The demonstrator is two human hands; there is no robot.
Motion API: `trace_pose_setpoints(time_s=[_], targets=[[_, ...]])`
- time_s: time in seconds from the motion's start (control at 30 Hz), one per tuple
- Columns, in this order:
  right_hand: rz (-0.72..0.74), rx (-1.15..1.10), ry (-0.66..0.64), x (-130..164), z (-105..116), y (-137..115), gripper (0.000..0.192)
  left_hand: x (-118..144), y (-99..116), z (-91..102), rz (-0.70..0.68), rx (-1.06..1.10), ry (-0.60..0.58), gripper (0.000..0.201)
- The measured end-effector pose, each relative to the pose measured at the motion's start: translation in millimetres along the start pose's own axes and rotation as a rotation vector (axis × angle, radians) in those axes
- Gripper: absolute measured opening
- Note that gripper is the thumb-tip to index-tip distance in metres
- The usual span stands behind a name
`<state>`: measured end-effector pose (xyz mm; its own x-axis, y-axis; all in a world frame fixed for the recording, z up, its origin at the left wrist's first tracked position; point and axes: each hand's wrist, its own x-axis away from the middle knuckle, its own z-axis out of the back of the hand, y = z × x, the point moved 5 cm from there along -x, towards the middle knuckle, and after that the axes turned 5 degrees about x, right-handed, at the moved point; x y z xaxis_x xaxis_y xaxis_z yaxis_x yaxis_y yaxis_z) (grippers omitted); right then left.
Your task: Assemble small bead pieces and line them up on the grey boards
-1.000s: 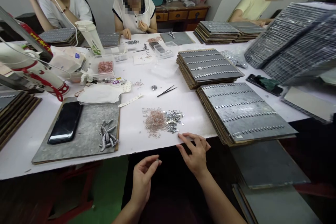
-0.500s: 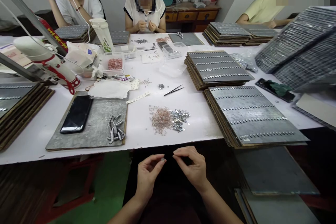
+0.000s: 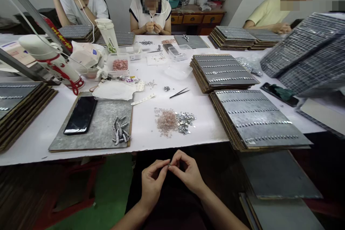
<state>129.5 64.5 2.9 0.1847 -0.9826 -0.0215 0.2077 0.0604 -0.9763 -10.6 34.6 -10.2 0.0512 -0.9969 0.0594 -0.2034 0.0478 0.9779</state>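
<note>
Just below the table edge, my left hand (image 3: 154, 180) pinches a small metal piece (image 3: 169, 164) between thumb and fingertips. My right hand (image 3: 187, 172) meets it there, thumb and forefinger closed at the same piece; whether it holds a part of its own is hidden. On the table in front of my hands lies a heap of small pinkish clear rings (image 3: 166, 122). Touching it on the right is a heap of small silver discs (image 3: 185, 122). Black tweezers (image 3: 179, 93) rest farther back, near a little cluster of metal bits (image 3: 166, 88).
To the right stand stacked boards (image 3: 258, 115) with rows of silver discs. At left a grey board (image 3: 94, 140) carries a black phone (image 3: 81, 115) and twisted silver pieces (image 3: 120, 130). A bottle (image 3: 51, 61) stands behind. Several people sit across the table.
My right hand has moved left, so its fingertips now meet the small metal piece in my left hand. The view has shifted slightly. Across the table, one person's hands have come together.
</note>
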Motion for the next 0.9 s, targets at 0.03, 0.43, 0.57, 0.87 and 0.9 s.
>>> trace_pose_setpoints(time_s=[0.03, 0.43, 0.57, 0.87, 0.9], targets=[[-0.01, -0.01, -0.003, -0.6, -0.3, 1.3, 0.017, 0.1, 1.4, -0.2, -0.032, -0.012, -0.009, 0.016], [-0.03, 0.035, 0.034, -3.4, 1.0, 6.4, 0.018, 3.6, 4.8, 0.4, -0.199, -0.144, -0.026, 0.022], [0.08, 0.205, 0.082, -0.5, 2.8, -0.1, 0.004, 4.4, -1.8, 4.1, -0.097, -0.144, 0.005, 0.023], [0.496, 0.875, 0.158, 3.1, 54.3, -40.6, 0.009, -6.3, 1.5, 4.7, -0.254, -0.191, 0.107, 0.007], [0.446, 0.961, 0.243, 1.0, 81.6, -40.8, 0.01, -7.4, 1.6, 6.5, -0.277, -0.196, 0.173, 0.007]])
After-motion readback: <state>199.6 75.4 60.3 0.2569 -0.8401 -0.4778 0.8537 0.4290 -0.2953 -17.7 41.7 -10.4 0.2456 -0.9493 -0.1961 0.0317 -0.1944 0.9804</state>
